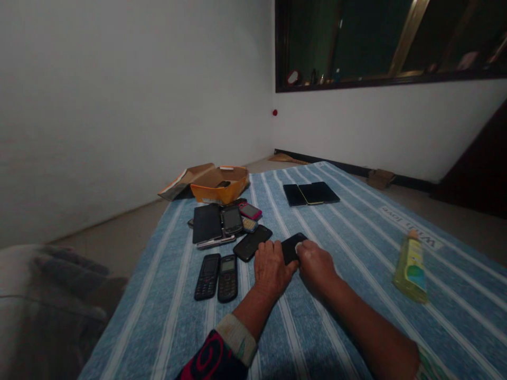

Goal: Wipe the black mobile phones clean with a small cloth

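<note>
A black smartphone (291,249) lies on the striped cloth between my hands. My left hand (271,266) grips its left side, with the thumb along the near edge. Closed over its right end, my right hand (317,266) pinches a small white wad (298,246), perhaps tissue or cloth; most of it is hidden by the fingers. Just left of my left hand is another black phone (252,243). Two keypad phones, one black (207,276) and one with a grey screen (227,278), lie side by side nearer me.
Behind them are a dark notebook-like case (207,224), a slider-style phone (232,219) and a pink phone (251,211). An open orange box (220,193) stands at the far left. Dark flat devices (311,193) lie farther back. A yellow-green bottle (412,268) lies at right.
</note>
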A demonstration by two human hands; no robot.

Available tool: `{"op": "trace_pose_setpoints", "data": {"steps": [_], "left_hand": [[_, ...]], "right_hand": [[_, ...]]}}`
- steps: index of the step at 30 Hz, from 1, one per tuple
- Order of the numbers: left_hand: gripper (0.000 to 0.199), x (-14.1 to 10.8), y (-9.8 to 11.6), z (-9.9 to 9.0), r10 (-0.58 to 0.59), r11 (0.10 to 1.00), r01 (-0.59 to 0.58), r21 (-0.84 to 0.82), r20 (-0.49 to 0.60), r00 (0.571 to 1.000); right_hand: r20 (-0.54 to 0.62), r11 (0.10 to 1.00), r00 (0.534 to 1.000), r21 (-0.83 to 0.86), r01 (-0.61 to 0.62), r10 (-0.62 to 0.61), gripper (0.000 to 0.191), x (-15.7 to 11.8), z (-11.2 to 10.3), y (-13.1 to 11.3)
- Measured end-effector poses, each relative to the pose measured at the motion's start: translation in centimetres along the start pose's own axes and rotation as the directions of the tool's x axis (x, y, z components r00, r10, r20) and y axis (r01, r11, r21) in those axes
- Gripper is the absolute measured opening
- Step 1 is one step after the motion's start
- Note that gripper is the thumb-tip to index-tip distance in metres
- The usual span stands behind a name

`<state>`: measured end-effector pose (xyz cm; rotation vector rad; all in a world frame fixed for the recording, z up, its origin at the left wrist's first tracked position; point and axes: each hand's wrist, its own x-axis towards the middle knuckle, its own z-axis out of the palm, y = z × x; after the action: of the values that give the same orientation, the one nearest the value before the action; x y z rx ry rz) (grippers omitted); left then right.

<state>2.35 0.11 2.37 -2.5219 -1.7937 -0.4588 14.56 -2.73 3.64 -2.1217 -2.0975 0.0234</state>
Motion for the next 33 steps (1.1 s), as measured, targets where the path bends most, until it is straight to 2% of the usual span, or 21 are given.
{"op": "trace_pose_setpoints", "data": {"steps": [5,11,14,16,20,22,30,33], "left_hand": [[0.037,0.0,-0.1,0.2,0.009,1.0,-0.009,0.018,-0.024,1.0],[0.048,0.0,0.1,0.3,-0.003,1.0,0.003,-0.005,-0.026,1.0],[0.049,-0.1,0.0,0.4,0.003,1.0,-0.003,-0.011,-0.031,1.0],[0.046,-0.1,0.0,0.4,0.002,1.0,-0.003,-0.013,-0.029,1.0],[0.035,-0.1,0.0,0.4,0.002,1.0,-0.002,0.006,0.007,1.0],[0.034,0.0,0.0,0.3,0.001,1.0,-0.001,0.016,0.022,1.0],[0.048,-0.3,-0.1,-0.1,0.019,0.999,-0.017,-0.048,0.034,0.999],[0.044,-0.5,-0.6,-0.2,0.061,0.995,-0.057,-0.088,0.04,0.997]], "right_hand": [[-0.001,0.998,0.998,0.021,0.06,-0.06,0.024,-0.2,0.0,-0.6],[-0.005,0.999,0.999,0.026,-0.046,0.046,0.023,0.8,0.4,1.4],[-0.015,0.998,0.998,0.017,-0.061,0.062,0.023,0.8,0.6,1.7],[-0.023,1.0,0.999,0.009,-0.022,0.022,0.022,0.6,0.7,1.2],[-0.041,0.99,0.99,0.032,0.134,-0.133,0.023,-0.1,0.8,-0.2],[-0.043,0.986,0.987,0.044,0.159,-0.157,0.024,0.0,1.0,-0.2],[-0.076,0.999,0.997,0.05,-0.007,0.01,0.024,1.0,1.4,2.0],[-0.116,0.996,0.992,0.065,0.059,-0.051,0.022,0.7,1.8,1.5]]}}
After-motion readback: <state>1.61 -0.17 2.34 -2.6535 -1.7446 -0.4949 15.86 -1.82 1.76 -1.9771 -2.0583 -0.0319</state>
